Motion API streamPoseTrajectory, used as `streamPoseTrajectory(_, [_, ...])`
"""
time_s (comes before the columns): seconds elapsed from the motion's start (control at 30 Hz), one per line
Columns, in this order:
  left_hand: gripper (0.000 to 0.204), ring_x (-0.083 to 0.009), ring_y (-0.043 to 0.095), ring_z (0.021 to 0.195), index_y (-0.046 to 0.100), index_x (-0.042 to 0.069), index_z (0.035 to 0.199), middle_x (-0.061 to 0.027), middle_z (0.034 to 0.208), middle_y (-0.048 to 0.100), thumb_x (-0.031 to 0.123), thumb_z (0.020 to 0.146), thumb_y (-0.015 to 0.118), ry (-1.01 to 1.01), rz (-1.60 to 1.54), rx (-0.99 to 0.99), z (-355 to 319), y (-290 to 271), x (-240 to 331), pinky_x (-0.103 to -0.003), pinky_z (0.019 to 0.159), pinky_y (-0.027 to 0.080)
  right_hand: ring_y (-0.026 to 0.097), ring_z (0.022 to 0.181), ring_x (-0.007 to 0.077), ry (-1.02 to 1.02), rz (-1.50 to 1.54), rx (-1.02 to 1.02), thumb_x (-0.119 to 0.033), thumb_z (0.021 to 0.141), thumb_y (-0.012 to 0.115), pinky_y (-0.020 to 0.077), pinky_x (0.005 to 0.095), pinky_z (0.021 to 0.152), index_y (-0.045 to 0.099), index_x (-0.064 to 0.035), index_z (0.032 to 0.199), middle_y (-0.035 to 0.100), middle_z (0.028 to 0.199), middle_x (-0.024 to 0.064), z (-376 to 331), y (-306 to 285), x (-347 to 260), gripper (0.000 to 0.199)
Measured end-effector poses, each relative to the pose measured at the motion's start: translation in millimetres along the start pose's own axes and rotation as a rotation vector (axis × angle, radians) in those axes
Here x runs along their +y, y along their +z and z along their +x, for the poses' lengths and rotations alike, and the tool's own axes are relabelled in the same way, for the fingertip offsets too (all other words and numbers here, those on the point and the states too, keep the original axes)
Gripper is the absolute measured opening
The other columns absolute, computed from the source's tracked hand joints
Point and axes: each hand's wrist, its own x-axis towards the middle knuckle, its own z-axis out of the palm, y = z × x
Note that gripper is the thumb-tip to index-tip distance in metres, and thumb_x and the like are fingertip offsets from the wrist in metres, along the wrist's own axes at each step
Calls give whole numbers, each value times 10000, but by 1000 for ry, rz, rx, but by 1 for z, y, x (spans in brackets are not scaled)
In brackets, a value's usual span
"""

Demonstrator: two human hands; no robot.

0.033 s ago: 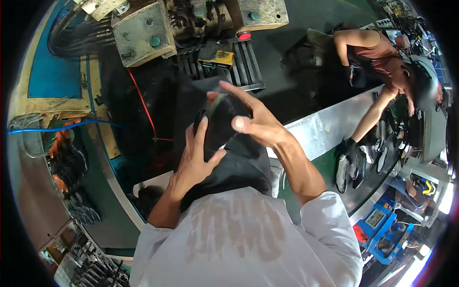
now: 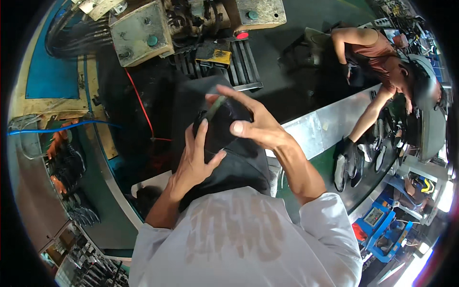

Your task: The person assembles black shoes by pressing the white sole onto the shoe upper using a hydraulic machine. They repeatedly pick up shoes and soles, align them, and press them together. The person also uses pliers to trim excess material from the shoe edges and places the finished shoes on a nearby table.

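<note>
A: Got what held up there?

B: A black piece [image 2: 225,120], curved & glossy, poss. a shoe upper; too dark to be sure. Held just ahead of the white shirt [image 2: 239,229], above dark cloth [image 2: 246,170], well apart from the machine [image 2: 141,40].

A: Gripped how on the L?

B: W/ the L hand [image 2: 192,160]: fingers laid along the L edge, thumb parted from them & set by the near edge. Prob. cradling the wt. that way.

A: And on the R?

B: W/ the R hand [image 2: 262,122]: fingers reaching over the far end by a pale-green strip [image 2: 215,107], thumb spread wide off the index, resting on the near face. Prob. to steer & stop any twist. Can't tell how hard pressed; underside hidden.

A: Anything else set out w/ reason?

B: Over L, dark shoes w/ orange parts [image 2: 71,160] along the L tabletop [image 2: 107,210], prob. lined up for easy reach. Over R, more shoes [image 2: 351,167] side by side near a co-worker's arm [image 2: 367,119], prob. to save space.
</note>
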Motion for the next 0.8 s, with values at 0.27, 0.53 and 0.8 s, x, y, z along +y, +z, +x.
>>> streamPoseTrajectory(0.27, [1220, -600, 509, 1314, 78, 86, 1713, -432, 1505, 324, 168, 836, 922, 213, 12, -11, -17, 15, -15, -610, 1048, 524, 632, 1270, 204, -106, -229, 28, -133, 809, 794, 457, 372, 1156, 651, -8, 1344, 707, 1296, 95, -18, 9, 10, 568])
streamPoseTrajectory(0.53, [952, -291, 339, 1569, 97, -35, 1716, -205, 1700, 317, 186, 1008, 693, -244, -751, 187, 6, 0, -11, -433, 1277, 304, 228, 1647, 380, -57, -328, -64, -491, 919, 867, 249, 448, 1324, 72, -48, 1748, 240, 1753, 293, 14, 15, 22, 1232])
streamPoseTrajectory(0.8, [811, -246, 515, 1405, 256, 0, 1694, -181, 1629, 451, 271, 1056, 675, -213, -790, 365, 45, -53, -21, -400, 1208, 385, 511, 1491, 332, 130, -290, 7, -311, 917, 900, 401, 418, 1237, 351, -9, 1688, 530, 1601, 257, -18, 16, 63, 993])
